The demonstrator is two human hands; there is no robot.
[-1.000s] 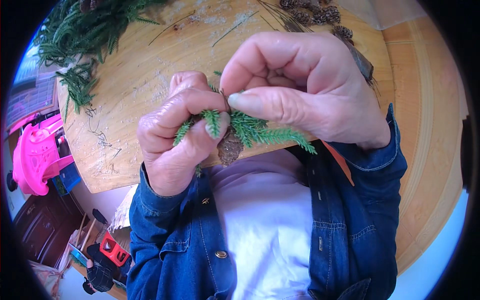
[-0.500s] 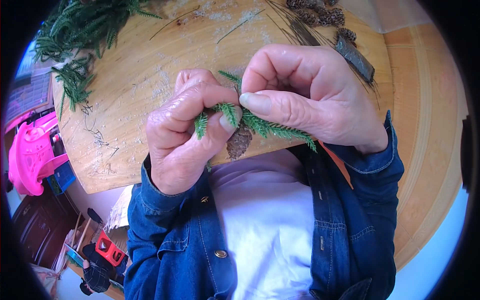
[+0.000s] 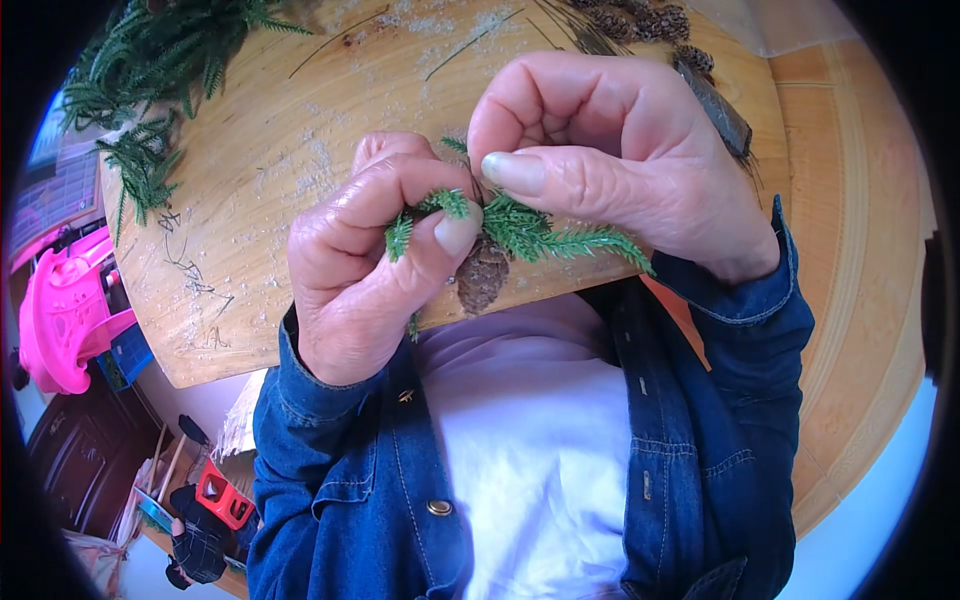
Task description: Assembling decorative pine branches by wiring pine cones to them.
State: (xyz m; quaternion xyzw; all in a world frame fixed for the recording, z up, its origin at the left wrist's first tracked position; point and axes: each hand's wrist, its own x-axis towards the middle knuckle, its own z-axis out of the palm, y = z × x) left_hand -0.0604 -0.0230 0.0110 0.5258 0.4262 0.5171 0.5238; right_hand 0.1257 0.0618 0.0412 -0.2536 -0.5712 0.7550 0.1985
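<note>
My left hand point(image 3: 375, 250) pinches a small bunch of green artificial pine sprigs point(image 3: 545, 238) between thumb and bent fingers. A brown pine cone point(image 3: 483, 280) hangs below the pinch, joined to the bunch. Sprig tips poke out above, to the left and to the right of the fingers. Close beside it, my right hand point(image 3: 620, 165) is closed, thumb against curled forefinger. A thin dark wire point(image 3: 478, 185) runs from the bunch up to that pinch; its end is hidden by the fingers.
A heap of green artificial sprigs point(image 3: 150, 60) covers the table's far left. Cut wire bits point(image 3: 190, 265) lie at the left. Far right are pine cones point(image 3: 660, 25), long thin wires and a dark wrapped bundle point(image 3: 715, 105). A pink plastic seat point(image 3: 65, 310) stands left of the table point(image 3: 240, 330).
My right hand has risen slightly away from the bunch. The right-hand sprig now sits a little further right, and the left hand keeps its hold.
</note>
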